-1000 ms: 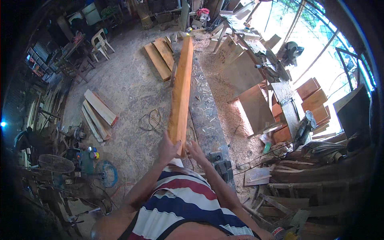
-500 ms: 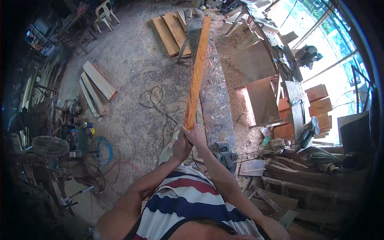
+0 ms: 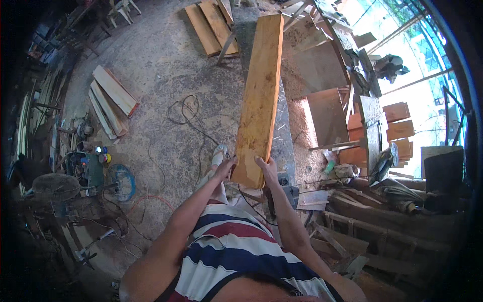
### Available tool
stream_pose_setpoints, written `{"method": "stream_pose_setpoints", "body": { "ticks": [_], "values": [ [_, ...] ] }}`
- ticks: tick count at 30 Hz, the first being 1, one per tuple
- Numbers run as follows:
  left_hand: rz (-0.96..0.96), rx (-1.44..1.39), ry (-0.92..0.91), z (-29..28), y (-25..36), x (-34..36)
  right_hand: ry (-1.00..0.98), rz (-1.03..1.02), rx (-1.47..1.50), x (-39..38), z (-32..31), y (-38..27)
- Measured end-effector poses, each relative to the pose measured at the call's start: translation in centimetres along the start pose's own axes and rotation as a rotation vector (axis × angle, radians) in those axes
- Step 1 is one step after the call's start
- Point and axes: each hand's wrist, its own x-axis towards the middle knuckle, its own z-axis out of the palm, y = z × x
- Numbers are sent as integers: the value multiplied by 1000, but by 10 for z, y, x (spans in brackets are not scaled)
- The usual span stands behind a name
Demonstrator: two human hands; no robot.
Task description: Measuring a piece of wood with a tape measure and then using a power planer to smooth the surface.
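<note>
- Holding a long wooden plank [image 3: 259, 95] by its near end, one hand to each long edge – broad face up, far end pointing away and slightly to the right.
- Gripping the left edge near the corner with the left hand [image 3: 225, 169]; cannot tell how far the fingers curl underneath.
- Clasping the right edge with the right hand [image 3: 267, 170], thumb laid on the top face; cannot see the fingers below the wood.
- Held with the near end just in front of a striped shirt [image 3: 229, 246].
- Seen over a long dark bench [image 3: 286, 143], hiding much of it; cannot tell whether touching.
- Partly hidden behind the right forearm [image 3: 297, 226]: a dark power tool [image 3: 289, 194].
- Spread on the floor right of the bench: sawdust [image 3: 303, 132].
- Lying on the floor to the left: a looped dark cord [image 3: 196, 103] and, farther off, pale boards [image 3: 114, 93].
</note>
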Motion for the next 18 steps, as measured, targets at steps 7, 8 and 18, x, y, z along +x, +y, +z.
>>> {"method": "stream_pose_setpoints", "body": {
  "ticks": [7, 8, 18],
  "values": [
    [-18, 177, 266, 15, 63, -47, 120, -54, -13, 5, 38, 19],
    [-38, 239, 324, 9, 67, -57, 122, -129, 48, 5, 53, 24],
    [-237, 304, 396, -22, -30, -101, -14, -178, -80, -46, 81, 116]
  ]
}}
